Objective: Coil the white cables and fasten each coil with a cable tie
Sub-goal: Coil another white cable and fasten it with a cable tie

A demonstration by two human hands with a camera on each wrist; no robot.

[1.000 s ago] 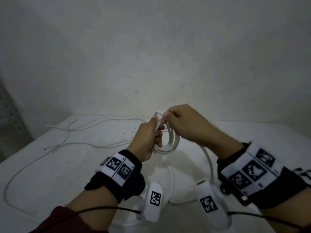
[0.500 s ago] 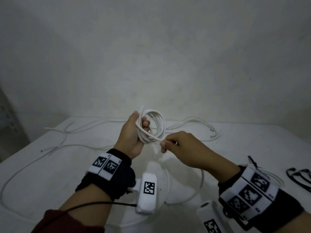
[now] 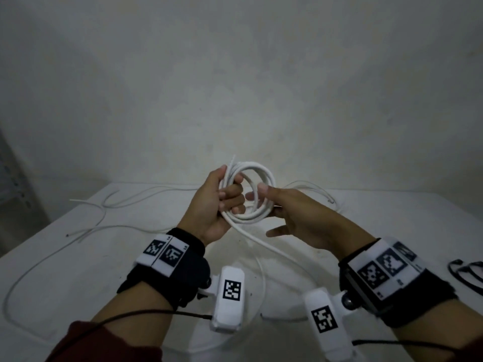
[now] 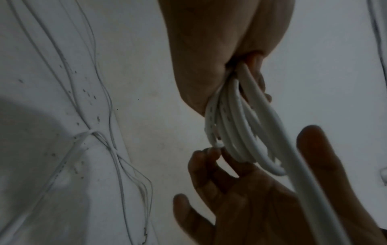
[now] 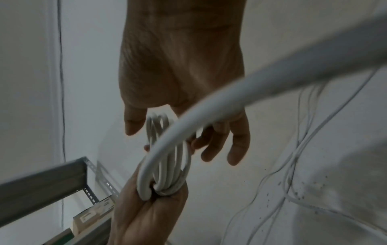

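Observation:
A coil of white cable with several loops is held up above the white table. My left hand grips the coil's left side, fingers curled through the loops. At the coil's right side is my right hand, thumb lying against the loops and fingers nearly straight behind them. The cable's loose tail drops from the coil's bottom past my right palm to the table. Black cable ties lie at the right edge of the table.
More thin white cables trail loosely across the table's left and far side. A grey metal shelf stands to the left of the table. A plain wall closes the back.
My right hand has let go of the tail it pinched below the coil and come up beside the loops with its fingers spread. The left hand has kept hold of the coil.

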